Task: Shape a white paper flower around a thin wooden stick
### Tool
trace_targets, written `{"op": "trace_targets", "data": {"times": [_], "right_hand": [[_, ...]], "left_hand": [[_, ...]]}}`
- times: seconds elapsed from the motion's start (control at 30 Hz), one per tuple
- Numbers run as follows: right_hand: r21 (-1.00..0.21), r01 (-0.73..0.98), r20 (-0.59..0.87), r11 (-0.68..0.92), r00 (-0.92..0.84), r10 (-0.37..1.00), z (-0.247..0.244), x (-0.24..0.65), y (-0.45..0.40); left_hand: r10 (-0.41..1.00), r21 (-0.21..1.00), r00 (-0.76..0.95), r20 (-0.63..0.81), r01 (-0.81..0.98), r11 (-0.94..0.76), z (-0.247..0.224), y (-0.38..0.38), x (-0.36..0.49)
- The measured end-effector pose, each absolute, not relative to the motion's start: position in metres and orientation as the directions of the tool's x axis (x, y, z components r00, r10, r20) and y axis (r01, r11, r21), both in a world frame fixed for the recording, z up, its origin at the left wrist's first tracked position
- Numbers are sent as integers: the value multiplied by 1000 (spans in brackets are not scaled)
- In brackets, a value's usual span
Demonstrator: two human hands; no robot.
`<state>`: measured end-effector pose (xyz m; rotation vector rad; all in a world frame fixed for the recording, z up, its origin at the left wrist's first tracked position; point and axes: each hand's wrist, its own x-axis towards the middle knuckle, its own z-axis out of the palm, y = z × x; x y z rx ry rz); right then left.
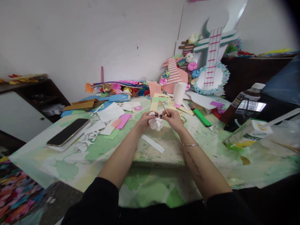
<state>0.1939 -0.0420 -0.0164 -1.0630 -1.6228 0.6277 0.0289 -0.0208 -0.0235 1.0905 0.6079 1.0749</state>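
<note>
My left hand (144,121) is closed on the left side of a white paper flower (156,123), above the middle of the table. On the flower's right, my right hand (173,120) has its fingers pinched together, with a thin wooden stick (164,108) slanting up and left out of them. The right fingertips meet the flower's upper edge. Just below the flower, a white paper strip (153,144) lies flat. Scissors (183,119) rest partly hidden behind my right hand.
Paper scraps (111,112) and a phone (68,132) lie left. A white roll (179,93) stands behind my hands. Rightward are a green cutter (202,117), a drink carton (248,134) and a dark bottle (243,100). Paper-flower guitar shapes (212,75) lean at the wall.
</note>
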Motion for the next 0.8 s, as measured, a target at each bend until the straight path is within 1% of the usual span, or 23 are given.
{"op": "trace_targets", "data": {"times": [0.2, 0.4, 0.63, 0.8], "right_hand": [[-836, 318, 462, 447, -30, 886, -16, 194, -42], [-853, 311, 418, 419, -75, 905, -19, 193, -40], [-866, 225, 433, 446, -104, 895, -18, 192, -41], [-895, 144, 406, 423, -131, 904, -17, 190, -42]], "left_hand": [[939, 925, 343, 33, -366, 101, -21, -23, 28], [950, 936, 312, -9, -331, 117, -22, -22, 29], [947, 940, 316, 49, -334, 63, -24, -19, 31], [944, 943, 319, 91, -332, 21, -26, -19, 31]]}}
